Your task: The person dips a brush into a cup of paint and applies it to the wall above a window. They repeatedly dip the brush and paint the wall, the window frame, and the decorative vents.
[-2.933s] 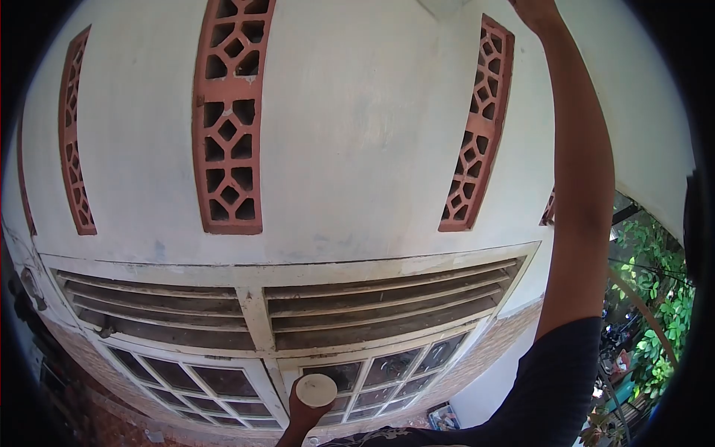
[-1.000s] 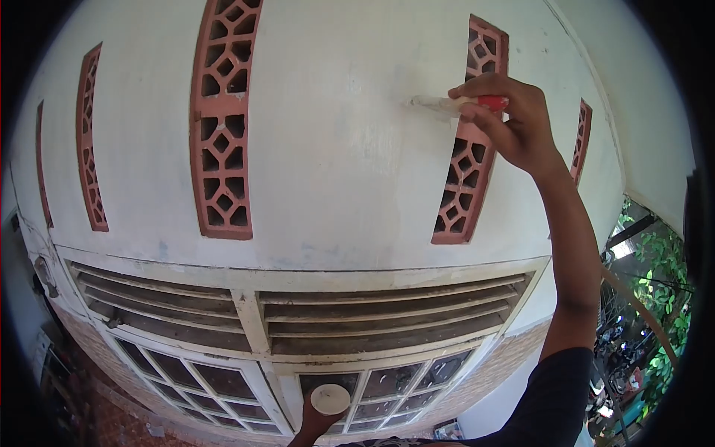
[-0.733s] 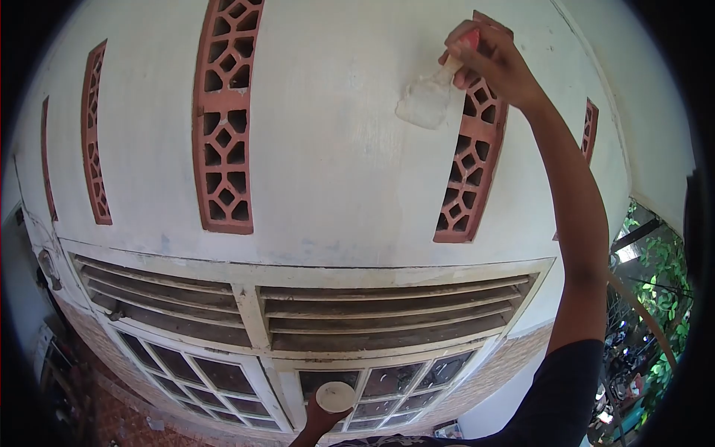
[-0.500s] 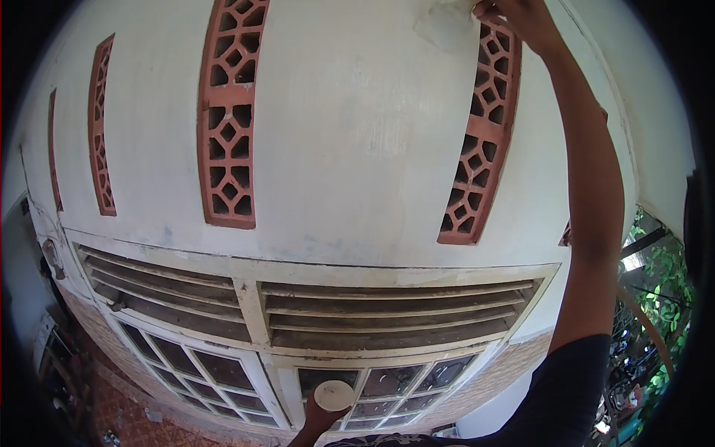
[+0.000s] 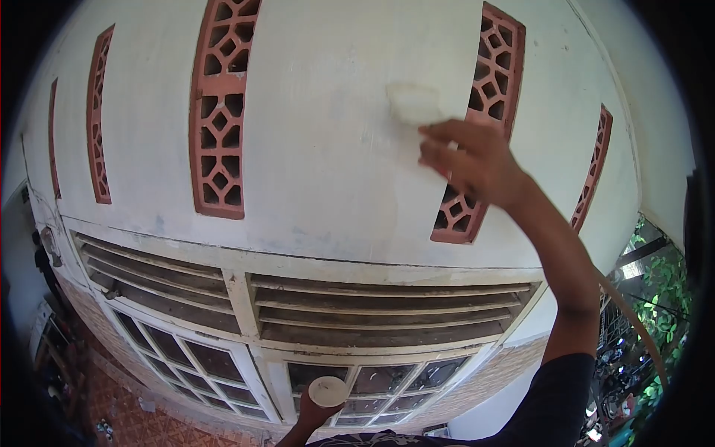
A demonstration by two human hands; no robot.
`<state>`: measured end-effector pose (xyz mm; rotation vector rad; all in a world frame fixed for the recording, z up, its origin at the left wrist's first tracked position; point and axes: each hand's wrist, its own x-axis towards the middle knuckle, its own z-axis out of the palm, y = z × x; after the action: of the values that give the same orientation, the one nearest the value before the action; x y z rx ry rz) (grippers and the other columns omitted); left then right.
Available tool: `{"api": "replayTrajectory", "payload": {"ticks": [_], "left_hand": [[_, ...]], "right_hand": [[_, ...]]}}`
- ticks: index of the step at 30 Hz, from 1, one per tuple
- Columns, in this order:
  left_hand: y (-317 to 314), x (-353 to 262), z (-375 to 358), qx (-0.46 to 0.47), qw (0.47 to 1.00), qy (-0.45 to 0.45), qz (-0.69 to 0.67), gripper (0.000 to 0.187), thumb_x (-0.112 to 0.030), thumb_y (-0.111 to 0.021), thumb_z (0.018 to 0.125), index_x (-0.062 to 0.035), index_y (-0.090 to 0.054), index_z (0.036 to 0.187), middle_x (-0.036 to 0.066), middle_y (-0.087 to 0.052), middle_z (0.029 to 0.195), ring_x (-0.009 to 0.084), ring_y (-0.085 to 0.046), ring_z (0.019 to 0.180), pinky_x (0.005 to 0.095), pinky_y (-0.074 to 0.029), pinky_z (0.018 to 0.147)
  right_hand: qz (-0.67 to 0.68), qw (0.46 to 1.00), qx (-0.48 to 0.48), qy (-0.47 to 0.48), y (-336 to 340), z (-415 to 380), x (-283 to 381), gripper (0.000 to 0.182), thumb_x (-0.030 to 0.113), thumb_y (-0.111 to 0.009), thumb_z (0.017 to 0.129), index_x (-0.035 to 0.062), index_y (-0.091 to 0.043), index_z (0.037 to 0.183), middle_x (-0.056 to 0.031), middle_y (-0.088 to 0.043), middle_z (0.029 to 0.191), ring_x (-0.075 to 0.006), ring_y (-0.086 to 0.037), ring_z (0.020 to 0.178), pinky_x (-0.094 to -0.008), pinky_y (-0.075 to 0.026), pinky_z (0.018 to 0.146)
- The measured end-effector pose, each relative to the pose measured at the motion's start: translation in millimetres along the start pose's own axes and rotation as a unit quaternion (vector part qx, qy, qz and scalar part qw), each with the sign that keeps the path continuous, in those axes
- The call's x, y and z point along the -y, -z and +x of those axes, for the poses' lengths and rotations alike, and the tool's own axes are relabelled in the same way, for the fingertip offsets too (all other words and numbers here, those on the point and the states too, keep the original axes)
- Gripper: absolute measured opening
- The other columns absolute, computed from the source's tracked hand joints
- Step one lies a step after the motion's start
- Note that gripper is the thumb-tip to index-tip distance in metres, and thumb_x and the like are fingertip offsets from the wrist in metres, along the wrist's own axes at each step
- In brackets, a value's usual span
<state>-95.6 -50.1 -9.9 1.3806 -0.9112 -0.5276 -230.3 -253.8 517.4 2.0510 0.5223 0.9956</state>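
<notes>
At the bottom, my left hand (image 5: 311, 414) is wrapped round a round, pale cup (image 5: 328, 391), whose inside looks whitish. My right hand (image 5: 469, 160) is raised in front of the off-white wall (image 5: 320, 149), closed on a pale, flat tool (image 5: 414, 103) that is blurred by motion. The tool is over the wall between two red-brown lattice vents, just left of the right vent (image 5: 497, 71). Whether it touches the wall cannot be told.
Below the wall run louvred slats (image 5: 387, 313) and white-framed windows (image 5: 387, 380). Another lattice vent (image 5: 220, 119) stands left of the middle. Green plants (image 5: 663, 298) show at the right; a red tiled floor (image 5: 171, 428) lies at the lower left.
My right hand has come down and to the left with the pale tool, from the top of the right vent. My left hand and the cup sit slightly further left in the view.
</notes>
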Motion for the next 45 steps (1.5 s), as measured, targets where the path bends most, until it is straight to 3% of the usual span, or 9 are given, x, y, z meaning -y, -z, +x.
{"api": "replayTrajectory", "payload": {"ticks": [3, 9, 19, 22, 26, 30, 32, 36, 45], "left_hand": [[-4, 9, 0, 0.001, 1.000, -0.006, -0.004, 0.071, -0.021, -0.092, 0.058, -0.0037, -0.054, 0.115, 0.012, -0.065, 0.105, 0.0245, -0.064, 0.098, 0.0381, -0.051, 0.087], [-9, 2, -2, 0.001, 1.000, -0.008, -0.010, 0.072, -0.021, -0.092, 0.059, -0.0042, -0.053, 0.117, 0.012, -0.064, 0.106, 0.0244, -0.063, 0.099, 0.0380, -0.051, 0.088], [-18, 8, -7, -0.002, 1.000, -0.011, 0.001, 0.071, -0.017, -0.092, 0.059, -0.0043, -0.052, 0.117, 0.012, -0.063, 0.108, 0.0238, -0.062, 0.101, 0.0370, -0.051, 0.089], [-18, 0, -6, 0.012, 1.000, 0.003, 0.016, 0.070, -0.016, -0.091, 0.060, -0.0044, -0.052, 0.117, 0.012, -0.063, 0.108, 0.0235, -0.063, 0.101, 0.0370, -0.051, 0.089], [-18, -2, -9, -0.001, 1.000, 0.003, 0.014, 0.069, -0.017, -0.091, 0.060, -0.0044, -0.052, 0.116, 0.011, -0.063, 0.108, 0.0233, -0.063, 0.101, 0.0373, -0.051, 0.089], [-17, -5, -9, -0.007, 0.999, 0.007, 0.033, 0.070, -0.017, -0.091, 0.060, -0.0044, -0.052, 0.116, 0.012, -0.063, 0.107, 0.0236, -0.063, 0.101, 0.0376, -0.051, 0.089], [-17, -2, -12, -0.012, 0.999, 0.006, 0.033, 0.070, -0.017, -0.091, 0.060, -0.0042, -0.052, 0.117, 0.012, -0.063, 0.107, 0.0239, -0.063, 0.101, 0.0376, -0.051, 0.089], [-16, 2, -11, -0.001, 1.000, 0.007, 0.016, 0.070, -0.017, -0.091, 0.060, -0.0038, -0.052, 0.117, 0.012, -0.063, 0.107, 0.0240, -0.063, 0.101, 0.0375, -0.051, 0.089], [-22, 4, -10, 0.005, 1.000, 0.003, 0.015, 0.072, -0.016, -0.091, 0.060, -0.0031, -0.051, 0.118, 0.013, -0.062, 0.109, 0.0238, -0.062, 0.102, 0.0379, -0.051, 0.090]], "right_hand": [[0.029, 0.999, -0.006, 0.033, -17, -31, 40, 0.019, 0.010, -0.072, 0.076, 0.0068, -0.062, 0.091, -0.0072, -0.063, 0.091, -0.0142, -0.065, 0.069, -0.0261, -0.049, 0.049], [0.191, 0.980, -0.024, -0.057, -1, -46, 70, 0.022, 0.009, -0.076, 0.078, 0.0014, -0.060, 0.092, -0.0150, -0.067, 0.093, -0.0232, -0.068, 0.072, -0.0294, -0.055, 0.059], [0.366, 0.891, -0.052, -0.264, -5, -17, -26, 0.012, 0.013, -0.059, 0.097, 0.0007, -0.057, 0.096, -0.0028, -0.063, 0.076, -0.0056, -0.061, 0.060, -0.0205, -0.050, 0.055], [0.328, 0.914, -0.097, -0.219, 14, 6, -69, 0.008, 0.008, -0.059, 0.096, 0.0013, -0.057, 0.100, -0.0101, -0.066, 0.093, -0.0109, -0.063, 0.069, -0.0230, -0.053, 0.063], [0.294, 0.926, -0.167, -0.167, 37, 36, -91, 0.014, 0.014, -0.059, 0.097, 0.0001, -0.056, 0.094, -0.0059, -0.062, 0.074, -0.0077, -0.060, 0.061, -0.0210, -0.052, 0.055], [0.071, 0.988, -0.139, -0.017, 39, 31, -83, 0.014, 0.014, -0.059, 0.097, 0.0001, -0.055, 0.097, -0.0063, -0.063, 0.080, -0.0082, -0.060, 0.059, -0.0222, -0.054, 0.056], [-0.104, 0.985, -0.125, 0.064, 23, 12, -58, 0.010, 0.004, -0.065, 0.089, 0.0012, -0.059, 0.096, -0.0128, -0.066, 0.094, -0.0177, -0.064, 0.068, -0.0240, -0.053, 0.063], [-0.092, 0.990, -0.062, 0.090, -27, -37, -5, 0.023, 0.011, -0.071, 0.072, 0.0104, -0.060, 0.093, -0.0088, -0.063, 0.092, -0.0157, -0.061, 0.067, -0.0262, -0.048, 0.050], [0.036, 0.997, -0.015, 0.065, -56, -103, 123, 0.023, 0.010, -0.069, 0.070, 0.0119, -0.054, 0.088, -0.0104, -0.063, 0.090, -0.0132, -0.062, 0.064, -0.0259, -0.050, 0.048]]}}
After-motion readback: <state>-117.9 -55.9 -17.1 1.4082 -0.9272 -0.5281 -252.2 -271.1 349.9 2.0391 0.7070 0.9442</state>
